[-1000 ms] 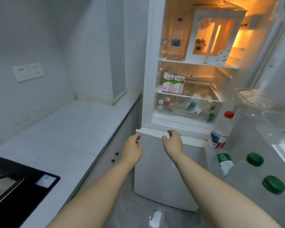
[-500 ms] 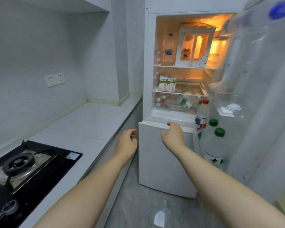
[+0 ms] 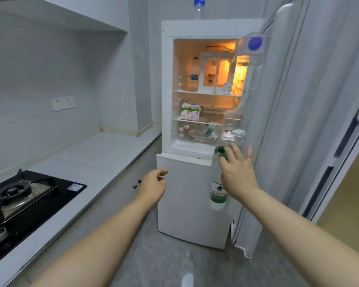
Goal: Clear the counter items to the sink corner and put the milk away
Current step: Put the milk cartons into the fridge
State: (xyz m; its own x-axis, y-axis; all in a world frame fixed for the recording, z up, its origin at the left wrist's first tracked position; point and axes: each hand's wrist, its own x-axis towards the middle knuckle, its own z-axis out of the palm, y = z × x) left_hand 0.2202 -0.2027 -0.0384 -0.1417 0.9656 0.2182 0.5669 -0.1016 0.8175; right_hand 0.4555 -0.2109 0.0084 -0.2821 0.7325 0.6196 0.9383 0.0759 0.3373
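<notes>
White milk cartons sit shelved; right grip, fingers spread, empty, at fridge door, left grip slack, empty: push evenly, sparing the door's green-capped bottle.

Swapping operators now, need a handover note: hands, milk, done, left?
Hands: left hand open, empty, before the lower door; right hand open, fingers spread by the bottle in the open upper door, contact unclear.
Milk: two milk cartons stand on the middle shelf.
Done: milk looks put away.
Left: probably shut the upper door; sink corner is out of view, so counter clearing can't be confirmed.
</notes>
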